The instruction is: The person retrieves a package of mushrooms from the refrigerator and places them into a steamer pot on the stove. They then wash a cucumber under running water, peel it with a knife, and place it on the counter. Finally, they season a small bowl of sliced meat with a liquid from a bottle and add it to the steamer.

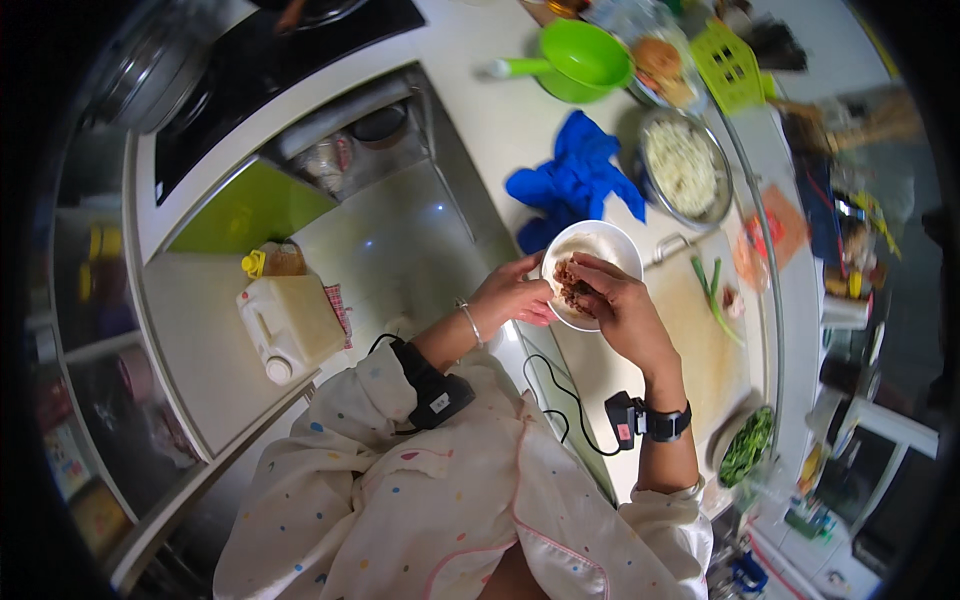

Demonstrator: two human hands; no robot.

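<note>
My left hand (519, 292) grips the near left rim of a white bowl (628, 251), holding it over the counter's front edge. Inside the bowl, a whitish coating shows on the wall. My right hand (622, 300) reaches into the bowl with its fingers closed around a clump of reddish-brown food (568, 285), perhaps minced meat. The fingers hide part of the clump and of the bowl's floor. A crumpled blue cloth (574, 176) lies just beyond the bowl. To the right is a cutting board (675, 315) with green onion pieces (714, 292) on it.
A metal bowl of shredded white food (682, 169) and a green strainer (585, 60) stand farther back. Leafy greens (746, 446) sit at the right. On the left are an open drawer (405, 202), a plastic jug (289, 326) and a black cooktop (285, 67). Thin cables hang between my wrists.
</note>
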